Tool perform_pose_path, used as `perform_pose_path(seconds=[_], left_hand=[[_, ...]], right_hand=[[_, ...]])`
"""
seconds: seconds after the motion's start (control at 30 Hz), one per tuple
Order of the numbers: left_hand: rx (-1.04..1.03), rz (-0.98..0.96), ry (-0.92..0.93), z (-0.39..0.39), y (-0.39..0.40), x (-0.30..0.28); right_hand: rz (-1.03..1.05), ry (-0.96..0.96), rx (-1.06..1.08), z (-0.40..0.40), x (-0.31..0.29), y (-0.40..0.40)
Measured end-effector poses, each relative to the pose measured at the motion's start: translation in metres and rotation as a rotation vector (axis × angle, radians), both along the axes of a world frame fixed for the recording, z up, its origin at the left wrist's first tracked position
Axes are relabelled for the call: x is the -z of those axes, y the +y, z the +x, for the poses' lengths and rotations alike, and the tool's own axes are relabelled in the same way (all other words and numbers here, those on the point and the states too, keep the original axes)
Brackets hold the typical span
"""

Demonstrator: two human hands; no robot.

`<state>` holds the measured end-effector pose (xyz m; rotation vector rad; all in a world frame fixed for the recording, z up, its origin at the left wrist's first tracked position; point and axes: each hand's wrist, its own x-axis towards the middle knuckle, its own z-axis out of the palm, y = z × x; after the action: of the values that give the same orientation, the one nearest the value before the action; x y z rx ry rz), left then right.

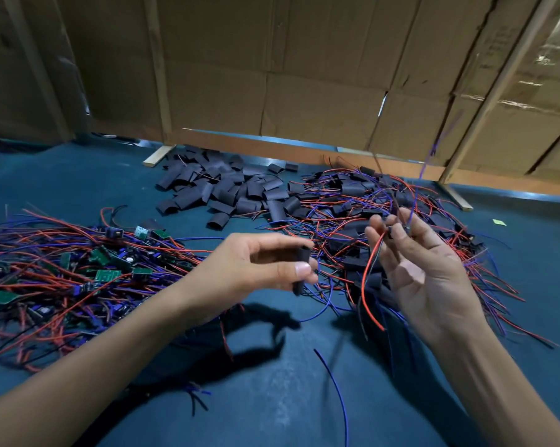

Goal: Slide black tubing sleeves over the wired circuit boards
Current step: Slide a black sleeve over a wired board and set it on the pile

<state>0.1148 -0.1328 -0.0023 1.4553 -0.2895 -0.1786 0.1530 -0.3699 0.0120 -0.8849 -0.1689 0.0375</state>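
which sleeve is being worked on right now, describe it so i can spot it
Start at the loose pile of black sleeves at the back of the blue table, then come forward to the left hand. The sleeve is pinched upright in its fingertips, the only one lifted off the table.

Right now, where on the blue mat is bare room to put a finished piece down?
Bare blue mat lies far left, behind the pile of green boards, left of the black sleeves. Another bare patch sits at the near right edge. Crowded: the wire heap behind the right hand. The left hand pinches a sleeve.
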Motion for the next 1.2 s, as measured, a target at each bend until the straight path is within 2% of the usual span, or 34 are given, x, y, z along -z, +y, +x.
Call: perform_pose_path(seconds=[0.13,0.3,0.4,0.53,0.7,0.93,1.1,1.2], left_hand=[[0.182,-0.036,0.199,-0.004,-0.007,0.005],[0.317,-0.231,0.403,-0.007,-0.016,0.01],[0.298,-0.304,0.467,-0.01,-0.024,0.011],[0.291,-0.272,0.508,-0.014,-0.032,0.017],[0.265,-0.166,0.436,-0.017,-0.037,0.027],[0.213,0.044,0.083,-0.025,-0.046,0.033],[0.191,0.091,0.023,-0.029,-0.049,0.036],[0.202,0.104,-0.001,-0.029,-0.049,0.035]], right_hand=[[-0.032,-0.077,0.001,-0.002,0.001,0.002],[-0.238,-0.129,-0.005,-0.009,0.004,0.008],[-0.222,-0.029,-0.027,-0.012,0.008,0.017],[0.011,0.201,-0.168,-0.016,0.011,0.024],[0.203,0.264,-0.221,-0.019,0.006,0.017],[0.425,0.232,-0.162,-0.023,-0.011,0.001],[0.437,0.266,-0.11,-0.022,-0.014,0.0],[0.37,0.27,-0.048,-0.021,-0.011,0.003]])
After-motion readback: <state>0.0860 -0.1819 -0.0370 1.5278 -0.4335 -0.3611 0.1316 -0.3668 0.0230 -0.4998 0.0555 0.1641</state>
